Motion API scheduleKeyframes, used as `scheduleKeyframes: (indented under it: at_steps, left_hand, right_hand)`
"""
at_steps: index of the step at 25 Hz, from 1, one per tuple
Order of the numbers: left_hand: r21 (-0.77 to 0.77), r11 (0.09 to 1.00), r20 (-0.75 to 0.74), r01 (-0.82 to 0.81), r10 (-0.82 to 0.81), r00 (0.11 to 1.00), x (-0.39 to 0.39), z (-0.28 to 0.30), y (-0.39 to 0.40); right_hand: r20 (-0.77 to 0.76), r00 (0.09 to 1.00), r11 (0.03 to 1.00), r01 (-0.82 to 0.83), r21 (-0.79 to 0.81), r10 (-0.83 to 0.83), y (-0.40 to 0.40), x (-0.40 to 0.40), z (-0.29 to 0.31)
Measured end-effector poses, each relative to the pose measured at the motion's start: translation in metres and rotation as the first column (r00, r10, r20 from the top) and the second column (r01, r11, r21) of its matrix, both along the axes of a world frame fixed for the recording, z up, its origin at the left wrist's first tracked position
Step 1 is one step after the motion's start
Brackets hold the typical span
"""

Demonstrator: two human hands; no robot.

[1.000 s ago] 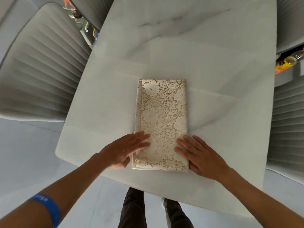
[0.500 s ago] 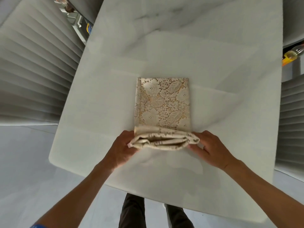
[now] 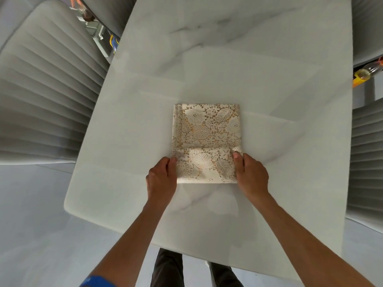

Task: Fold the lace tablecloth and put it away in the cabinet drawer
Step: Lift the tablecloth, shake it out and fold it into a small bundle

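Note:
The cream lace tablecloth [image 3: 207,129] lies folded into a thick rectangle on the white marble table [image 3: 269,59]. Its near end is turned up and over toward the far end, so a flap covers the lower part of the stack. My left hand [image 3: 161,179] pinches the flap's left corner. My right hand [image 3: 250,175] pinches the right corner, thumb on top of the lace. Both hands sit at the near side of the cloth. No cabinet or drawer is in view.
Grey ribbed chairs stand on both sides: one chair [image 3: 45,96] at the left, another chair [image 3: 366,154] at the right. A yellow-labelled bottle [image 3: 366,73] shows past the table's right edge. My legs [image 3: 170,268] stand at the table's near edge.
My hands went from resting flat on the cloth's near end to gripping its corners, lifted that end and carried it away from me, folding it over the stack.

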State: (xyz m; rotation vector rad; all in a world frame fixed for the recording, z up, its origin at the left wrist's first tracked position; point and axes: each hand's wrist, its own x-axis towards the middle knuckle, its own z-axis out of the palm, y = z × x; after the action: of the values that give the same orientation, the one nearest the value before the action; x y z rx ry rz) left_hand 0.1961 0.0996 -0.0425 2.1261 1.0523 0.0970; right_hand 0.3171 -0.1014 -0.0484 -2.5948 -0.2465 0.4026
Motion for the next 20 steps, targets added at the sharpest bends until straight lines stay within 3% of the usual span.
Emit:
scheduleKeyframes:
  at_steps: [3, 5, 7, 8, 9, 12, 16, 18, 19, 20]
  left_hand:
    - [0.033, 0.999, -0.031, 0.007, -0.006, 0.999, 0.006, 0.004, -0.002]
    - [0.231, 0.947, -0.011, 0.226, -0.229, 0.973, 0.015, 0.012, -0.001]
    - [0.321, 0.742, -0.039, 0.589, -0.611, 0.791, 0.029, 0.007, 0.012]
    - [0.294, 0.672, -0.029, 0.68, -0.704, 0.709, 0.036, 0.007, 0.018]
    - [0.264, 0.65, -0.005, 0.713, -0.738, 0.675, 0.039, 0.008, 0.024]
    - [0.342, 0.688, 0.069, 0.641, -0.698, 0.713, 0.038, -0.003, 0.029]
    - [0.31, 0.748, 0.151, 0.586, -0.648, 0.747, 0.045, -0.006, 0.03]
    - [0.292, 0.735, 0.178, 0.612, -0.671, 0.72, 0.049, -0.007, 0.038]
    - [0.295, 0.717, 0.179, 0.631, -0.69, 0.701, 0.049, -0.007, 0.04]
    - [0.301, 0.706, 0.188, 0.641, -0.702, 0.687, 0.047, -0.007, 0.04]
  right_hand:
    - [0.04, 0.999, 1.0, -0.009, -0.005, 0.009, -0.001, -0.002, 0.001]
    - [0.095, 0.994, 0.999, -0.046, -0.012, 0.047, 0.0, -0.006, -0.001]
    - [0.101, 0.994, 0.999, -0.034, -0.023, 0.036, -0.001, -0.005, -0.003]
    - [0.074, 0.997, 1.0, -0.025, -0.013, 0.025, -0.002, -0.003, -0.003]
    - [0.03, 0.999, 1.0, -0.017, 0.008, 0.017, -0.004, 0.0, -0.002]
    - [-0.054, 0.998, 0.999, -0.029, 0.044, 0.031, -0.007, 0.007, 0.003]
    - [-0.139, 0.99, 1.0, 0.021, 0.016, -0.018, -0.006, 0.015, 0.008]
    - [-0.016, 0.997, 0.997, 0.073, 0.006, -0.073, -0.004, 0.009, 0.011]
    - [0.166, 0.986, 1.0, -0.008, 0.005, 0.007, -0.003, 0.004, 0.014]
    - [0.331, 0.923, 0.979, -0.2, -0.027, 0.197, -0.002, -0.002, 0.016]
